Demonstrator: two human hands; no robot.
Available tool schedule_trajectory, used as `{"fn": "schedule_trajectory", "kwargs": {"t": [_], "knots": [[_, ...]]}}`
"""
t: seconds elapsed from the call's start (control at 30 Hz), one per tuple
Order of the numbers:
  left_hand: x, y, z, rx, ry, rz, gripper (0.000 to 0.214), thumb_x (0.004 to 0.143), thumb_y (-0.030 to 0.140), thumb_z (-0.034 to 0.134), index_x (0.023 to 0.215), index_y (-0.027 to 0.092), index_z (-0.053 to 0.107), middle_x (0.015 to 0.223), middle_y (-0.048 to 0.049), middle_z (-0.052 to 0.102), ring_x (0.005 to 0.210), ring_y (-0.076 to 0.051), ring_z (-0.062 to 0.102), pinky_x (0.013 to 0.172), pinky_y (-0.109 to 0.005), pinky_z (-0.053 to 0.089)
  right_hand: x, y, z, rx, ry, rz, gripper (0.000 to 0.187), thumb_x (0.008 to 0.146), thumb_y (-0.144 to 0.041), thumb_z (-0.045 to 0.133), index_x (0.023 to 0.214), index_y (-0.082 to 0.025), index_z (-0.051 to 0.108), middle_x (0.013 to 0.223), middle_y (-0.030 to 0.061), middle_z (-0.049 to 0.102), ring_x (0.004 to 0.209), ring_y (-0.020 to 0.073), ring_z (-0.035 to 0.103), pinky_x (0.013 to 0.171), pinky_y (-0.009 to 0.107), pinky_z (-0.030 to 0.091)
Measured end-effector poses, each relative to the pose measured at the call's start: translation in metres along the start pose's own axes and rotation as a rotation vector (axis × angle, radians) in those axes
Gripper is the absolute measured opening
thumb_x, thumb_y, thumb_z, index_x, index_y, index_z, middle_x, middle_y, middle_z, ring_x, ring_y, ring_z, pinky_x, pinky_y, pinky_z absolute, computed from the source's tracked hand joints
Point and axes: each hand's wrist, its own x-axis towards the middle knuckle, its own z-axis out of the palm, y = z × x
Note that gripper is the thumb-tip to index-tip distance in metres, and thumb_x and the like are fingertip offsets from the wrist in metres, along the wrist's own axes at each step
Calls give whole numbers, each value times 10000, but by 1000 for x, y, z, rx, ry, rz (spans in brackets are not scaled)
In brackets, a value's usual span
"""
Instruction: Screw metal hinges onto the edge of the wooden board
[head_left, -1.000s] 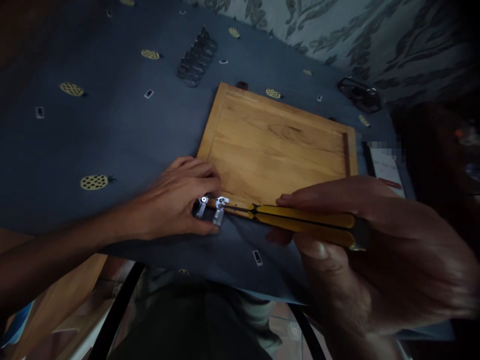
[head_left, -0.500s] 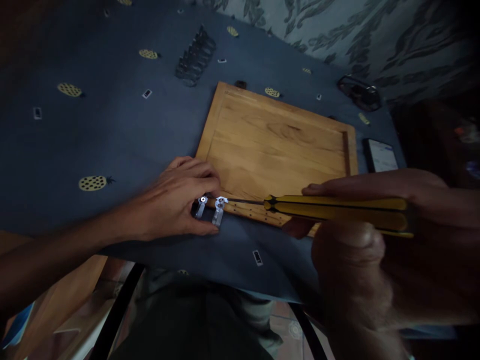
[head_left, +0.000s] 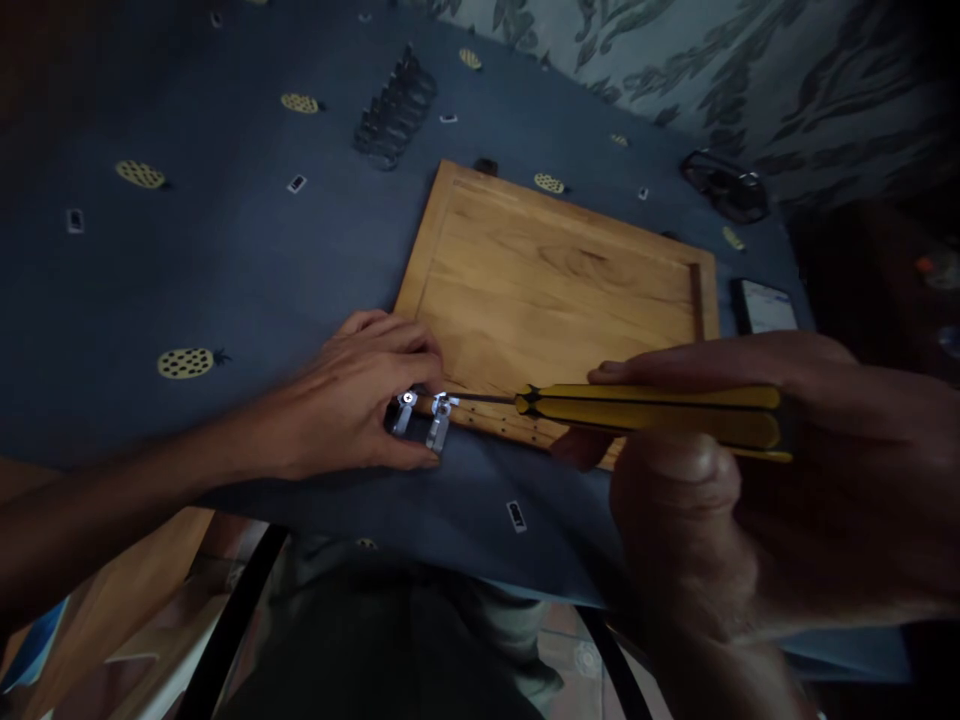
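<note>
My left hand [head_left: 360, 395] pinches a small shiny metal hinge [head_left: 422, 415] against the near left corner of a wooden panel [head_left: 555, 290], its fingers curled round the part. My right hand [head_left: 765, 490] is wrapped round a yellow-handled screwdriver [head_left: 652, 412]. The thin shaft runs leftward and its tip rests at a screw on the hinge. A row of small holes shows along the panel's near edge beside the shaft.
The panel lies on a dark blue cloth [head_left: 187, 260] with pineapple prints. A stack of metal brackets [head_left: 394, 110] sits at the back, a dark metal part [head_left: 724, 185] at the back right, a phone [head_left: 765, 305] right of the panel. The table edge runs close to my body.
My right hand drew the screwdriver back to the right, then shifted it slightly left again. The tip stays at the hinge, and my left hand has not moved.
</note>
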Motion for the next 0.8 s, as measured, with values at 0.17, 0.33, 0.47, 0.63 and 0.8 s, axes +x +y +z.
{"fn": "schedule_trajectory", "kwargs": {"t": [0.17, 0.33, 0.47, 0.63, 0.8], "knots": [[0, -1, -1, 0, 5, 3, 256, 799, 317, 874, 968, 206, 717, 1152, -25, 685, 1129, -269, 639, 1058, -445, 404, 8, 2, -6, -134, -175, -132, 221, 1046, -455, 631, 1186, -346, 762, 1038, 35, 795, 870, 267, 776, 705, 447, 616], [1, 2, -3, 27, -29, -27, 250, 810, 317, 853, 979, 193, 718, 1153, -30, 688, 1142, -284, 633, 1075, -442, 403, 9, 5, -11, -162, -165, -126, 289, 1071, -518, 570, 1238, -356, 742, 1074, 17, 790, 908, 236, 775, 725, 404, 606], [0, -1, -1, 28, -18, 4, 286, 802, 337, 872, 994, 190, 720, 1148, -24, 684, 1133, -282, 641, 1060, -445, 413, 13, 7, -14, -157, -227, -188, 314, 1047, -450, 642, 1355, -413, 686, 1114, -12, 790, 894, 256, 778, 738, 443, 625], [-1, -4, 3, 54, 37, 23, 260, 807, 340, 857, 969, 195, 714, 1139, -11, 690, 1100, -248, 637, 1051, -419, 420, 17, 1, -2, -21, -126, -252, 399, 898, -219, 849, 1214, -442, 752, 989, -72, 789, 769, 201, 746, 729, 395, 628], [-1, -3, 3, 40, 35, 12, 220, 841, 366, 807, 949, 210, 697, 1152, -10, 684, 1095, -250, 637, 1064, -420, 415, 17, 1, 14, 180, -13, -257, 420, 769, -69, 896, 989, -412, 796, 973, -71, 804, 787, 214, 756, 664, 365, 608]]}}
